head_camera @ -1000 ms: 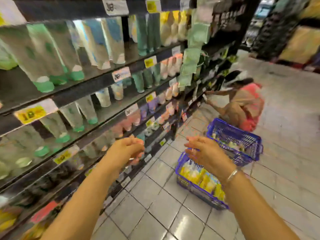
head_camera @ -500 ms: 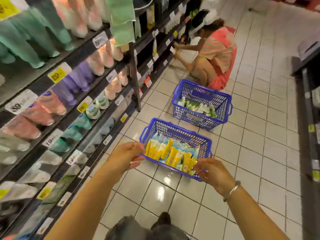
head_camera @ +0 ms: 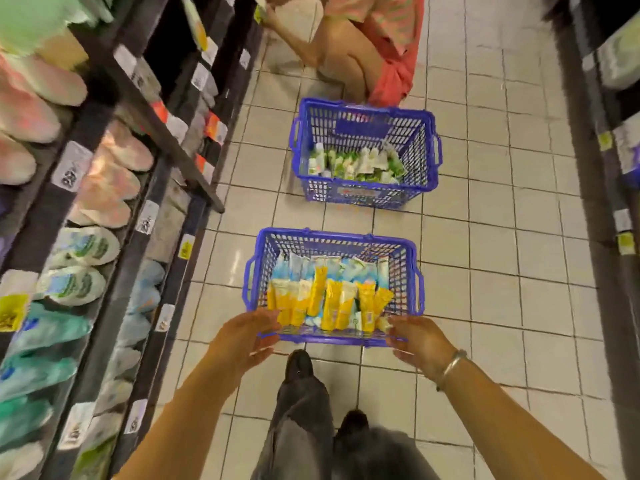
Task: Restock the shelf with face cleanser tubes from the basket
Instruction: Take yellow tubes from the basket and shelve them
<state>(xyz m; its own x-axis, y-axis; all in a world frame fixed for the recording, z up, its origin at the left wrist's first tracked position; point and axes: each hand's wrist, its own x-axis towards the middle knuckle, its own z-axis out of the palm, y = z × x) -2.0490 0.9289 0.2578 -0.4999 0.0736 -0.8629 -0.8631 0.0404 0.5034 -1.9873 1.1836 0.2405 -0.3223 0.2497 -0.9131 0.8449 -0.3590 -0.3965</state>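
A blue plastic basket point(head_camera: 408, 271) stands on the tiled floor just ahead of my feet. It holds several yellow face cleanser tubes point(head_camera: 318, 292) at the front and pale blue ones point(head_camera: 349, 268) behind. My left hand point(head_camera: 242, 341) hovers at the basket's near left corner with fingers relaxed and nothing in it. My right hand point(head_camera: 419, 341), a bracelet on its wrist, reaches the near right corner, fingers loosely spread and holding nothing. The shelf point(head_camera: 104, 209) runs along my left, with rows of pink, white and teal tubes.
A second blue basket point(head_camera: 429, 147) with green and white tubes stands farther along the aisle. A person point(head_camera: 374, 43) crouches beyond it by the shelf. Another shelf unit point(head_camera: 609, 168) lines the right side. My shoes point(head_camera: 298, 365) are just behind the near basket.
My view has swung down from the shelf to the floor. Both hands have dropped from chest height to the near rim of the basket with the yellow tubes.
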